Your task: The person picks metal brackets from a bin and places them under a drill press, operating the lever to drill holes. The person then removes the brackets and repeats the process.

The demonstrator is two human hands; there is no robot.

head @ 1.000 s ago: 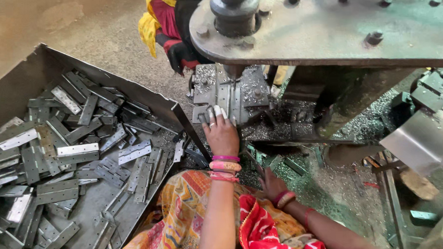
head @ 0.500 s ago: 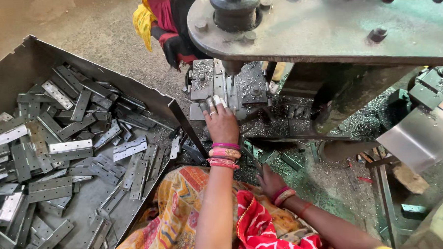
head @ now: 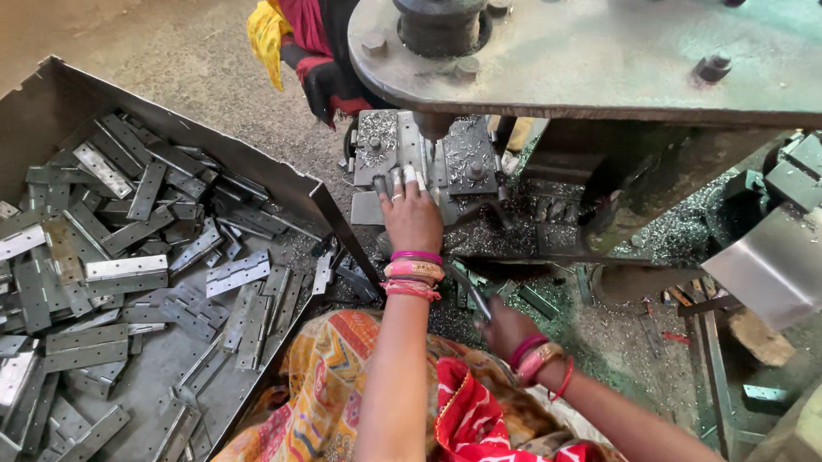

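- Left hand (head: pixel 410 217) stretched forward, fingers extended and pressed flat on a small metal piece (head: pixel 400 178) at the die block (head: pixel 422 158) of a heavy press; open rather than clenched, fingertips taped white.
- Metal piece lying on the die block, directly under the dark cylindrical ram (head: pixel 440 20), partly hidden by the fingers.
- Right hand (head: pixel 506 332) low beside the lap, curled around a thin dark rod or tool (head: pixel 472 297); grip looks closed, though partly hidden.
- Judged best practice for this seating step: piece pushed square against the stops, fingers kept flat and well back from the ram's path, hand drawn clear before any stroke.
- Press table (head: pixel 605 42) overhead: thick, rusty-grey steel plate, rounded edge, studded with bolt heads.
- Die block dusted with bright metal chips; more shavings scattered across the floor (head: pixel 557 226) around it.
- Large sheet-metal tray (head: pixel 51 98) to the left, angular walls, dull grey, heaped with flat hinge blanks (head: pixel 125 268), long, thin, rectangular, some shiny, some dark, several punched with holes.
- Pink and gold bangles (head: pixel 414 275) on the left wrist; bright orange and red patterned cloth (head: pixel 317 407) over the lap.
- Another person's red and yellow garment (head: pixel 299 34) beyond the press.
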